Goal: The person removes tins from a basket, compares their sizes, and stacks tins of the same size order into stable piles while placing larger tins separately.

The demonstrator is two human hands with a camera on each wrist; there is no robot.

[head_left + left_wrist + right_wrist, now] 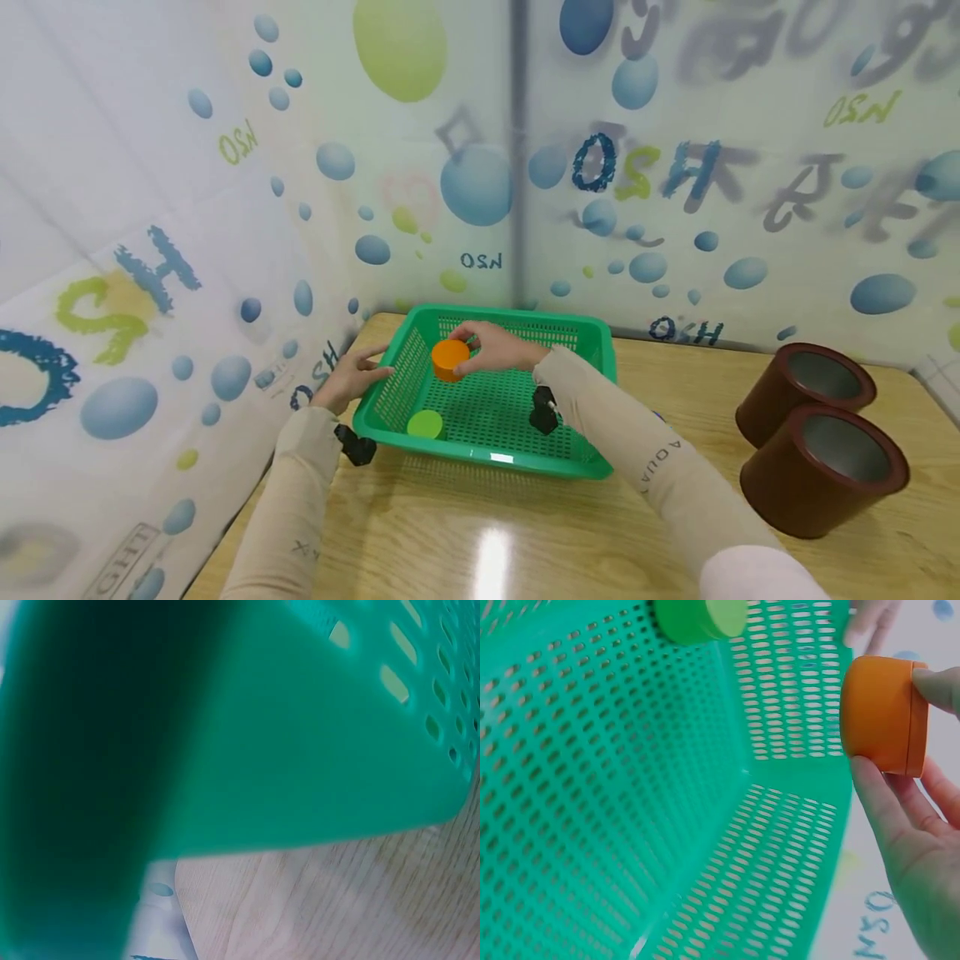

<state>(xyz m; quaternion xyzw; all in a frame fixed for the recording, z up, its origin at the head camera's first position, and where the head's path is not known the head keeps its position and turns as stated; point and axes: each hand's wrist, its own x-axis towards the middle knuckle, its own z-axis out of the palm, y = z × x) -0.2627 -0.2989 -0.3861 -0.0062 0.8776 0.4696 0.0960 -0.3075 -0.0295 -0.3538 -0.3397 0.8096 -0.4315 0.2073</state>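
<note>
We see the right hand (498, 346) pinching the orange cup (450, 359) above the basket (487, 454). The left hand (351, 377), fingers straight, rests on the basket's left rim.

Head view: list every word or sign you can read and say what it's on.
"H2O", mirrored and repeated: curtain.
"AQUA": right sleeve.
"GHT", cut off: curtain, lower left.
Large grey letters, upper right of curtain: too blurred.
Left sleeve marks: too small.
Basket, orange cup, pots: none.

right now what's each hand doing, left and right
Left hand: open, fingers against the outer wall of the green basket.
Right hand: gripping the orange container above the basket.
</note>
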